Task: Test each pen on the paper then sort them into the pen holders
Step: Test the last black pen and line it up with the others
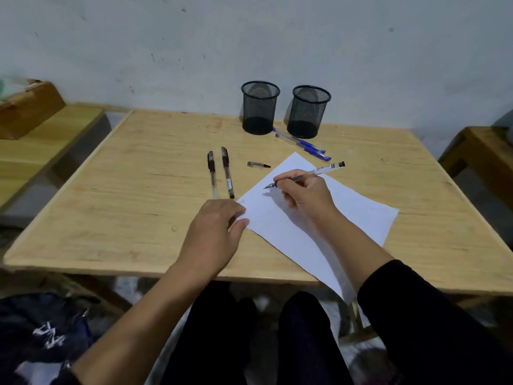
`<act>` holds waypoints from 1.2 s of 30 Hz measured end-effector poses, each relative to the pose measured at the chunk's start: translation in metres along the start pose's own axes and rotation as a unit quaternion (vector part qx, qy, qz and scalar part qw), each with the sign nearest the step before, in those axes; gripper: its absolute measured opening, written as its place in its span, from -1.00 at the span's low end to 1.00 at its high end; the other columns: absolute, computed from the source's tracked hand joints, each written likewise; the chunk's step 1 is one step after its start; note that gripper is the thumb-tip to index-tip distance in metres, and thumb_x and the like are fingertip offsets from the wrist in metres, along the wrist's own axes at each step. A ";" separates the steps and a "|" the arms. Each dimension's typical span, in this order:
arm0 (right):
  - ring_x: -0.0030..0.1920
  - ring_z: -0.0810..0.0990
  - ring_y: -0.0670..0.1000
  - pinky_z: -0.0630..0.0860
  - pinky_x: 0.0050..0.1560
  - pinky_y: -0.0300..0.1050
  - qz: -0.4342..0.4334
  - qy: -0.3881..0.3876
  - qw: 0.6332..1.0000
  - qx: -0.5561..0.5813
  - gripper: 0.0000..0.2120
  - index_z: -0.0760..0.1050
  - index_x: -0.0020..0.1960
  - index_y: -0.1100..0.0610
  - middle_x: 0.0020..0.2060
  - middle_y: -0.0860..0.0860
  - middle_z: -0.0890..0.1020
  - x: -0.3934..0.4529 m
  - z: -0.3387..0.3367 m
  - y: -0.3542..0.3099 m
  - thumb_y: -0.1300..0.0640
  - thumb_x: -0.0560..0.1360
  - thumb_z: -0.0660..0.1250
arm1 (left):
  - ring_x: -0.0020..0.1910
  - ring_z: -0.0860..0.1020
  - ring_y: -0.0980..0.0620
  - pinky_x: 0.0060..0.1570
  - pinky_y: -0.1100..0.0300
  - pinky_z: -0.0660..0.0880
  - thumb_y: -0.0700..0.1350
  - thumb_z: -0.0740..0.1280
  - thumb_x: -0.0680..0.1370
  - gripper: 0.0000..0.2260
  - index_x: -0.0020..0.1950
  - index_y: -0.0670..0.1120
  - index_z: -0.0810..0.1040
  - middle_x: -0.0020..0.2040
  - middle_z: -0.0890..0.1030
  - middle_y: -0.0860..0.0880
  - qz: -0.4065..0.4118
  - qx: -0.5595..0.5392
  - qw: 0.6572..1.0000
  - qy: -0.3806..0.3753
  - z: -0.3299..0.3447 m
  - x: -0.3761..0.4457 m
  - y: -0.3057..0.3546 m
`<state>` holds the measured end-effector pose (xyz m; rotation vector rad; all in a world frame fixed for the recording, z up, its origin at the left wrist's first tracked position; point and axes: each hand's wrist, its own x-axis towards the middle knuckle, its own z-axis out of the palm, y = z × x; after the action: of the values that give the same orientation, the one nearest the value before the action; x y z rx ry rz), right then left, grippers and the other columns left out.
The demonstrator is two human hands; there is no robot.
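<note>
My right hand [305, 194] grips an uncapped black pen [322, 171] in a writing hold, its tip just above the white paper [347, 215]. That pen's cap [258, 164] lies on the table left of the paper. My left hand [216, 232] rests on the paper's left corner, fingers relaxed. Two capped black pens [220, 173] lie side by side beyond my left hand. Two capped blue pens [302, 145] lie at the feet of two black mesh pen holders [259, 107], [308, 111], both of which look empty.
The wooden table [125, 190] stands against a pale wall. Another wooden surface with a brown box [27, 109] sits to the left, and a wooden piece [483, 151] to the right. A dark bag [47, 334] lies on the floor at lower left.
</note>
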<state>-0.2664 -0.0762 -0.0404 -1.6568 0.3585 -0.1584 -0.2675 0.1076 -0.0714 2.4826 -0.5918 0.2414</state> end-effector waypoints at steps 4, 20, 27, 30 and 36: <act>-0.51 0.43 -0.05 0.30 -0.56 -0.30 0.015 -0.017 1.000 0.011 -0.89 0.54 -0.17 0.17 -0.41 0.11 0.55 -0.002 0.011 0.006 0.20 0.51 0.29 | 0.11 0.52 -0.04 0.06 0.32 0.26 -0.07 0.35 0.50 -0.79 0.10 -0.10 0.61 0.06 0.65 -0.04 -0.005 0.001 1.000 0.009 0.004 -0.002 -0.002; -0.30 0.44 -0.05 0.37 -0.30 -0.22 -0.128 -0.002 0.969 -0.212 -0.80 0.53 -0.14 0.34 -0.30 0.14 0.55 0.024 0.042 0.011 0.19 0.45 0.25 | 0.18 0.45 -0.01 0.04 0.43 0.15 -0.07 0.29 0.53 -0.74 0.18 -0.11 0.56 0.13 0.61 -0.04 -0.011 -0.019 1.000 0.009 0.005 0.000 -0.003; -0.34 0.43 -0.06 0.35 -0.38 -0.31 -0.144 -0.010 0.964 -0.223 -0.83 0.52 -0.18 0.32 -0.34 0.12 0.53 0.023 0.044 0.012 0.21 0.44 0.26 | 0.17 0.45 -0.01 0.02 0.43 0.15 -0.08 0.29 0.52 -0.74 0.17 -0.12 0.56 0.11 0.61 -0.05 -0.008 -0.016 1.000 0.010 0.006 0.000 -0.003; -0.32 0.46 -0.05 0.40 -0.32 -0.23 -0.142 -0.007 0.964 -0.223 -0.83 0.53 -0.16 0.31 -0.30 0.20 0.58 0.024 0.044 0.013 0.20 0.44 0.26 | 0.17 0.45 -0.01 0.05 0.38 0.18 -0.07 0.29 0.53 -0.74 0.17 -0.12 0.56 0.12 0.61 -0.05 -0.010 -0.015 1.000 0.008 0.006 0.001 -0.002; -0.33 0.44 -0.04 0.38 -0.33 -0.20 -0.141 -0.003 0.963 -0.230 -0.84 0.53 -0.17 0.31 -0.31 0.18 0.56 0.024 0.044 0.011 0.21 0.45 0.26 | 0.16 0.45 -0.01 0.01 0.44 0.14 -0.08 0.30 0.52 -0.75 0.16 -0.13 0.57 0.11 0.61 -0.04 -0.010 -0.016 1.000 0.011 0.006 0.001 -0.002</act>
<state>-0.2314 -0.0430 -0.0596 -2.1662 0.1552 -0.2999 -0.2656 0.1055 -0.0770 2.4512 -0.5582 0.2494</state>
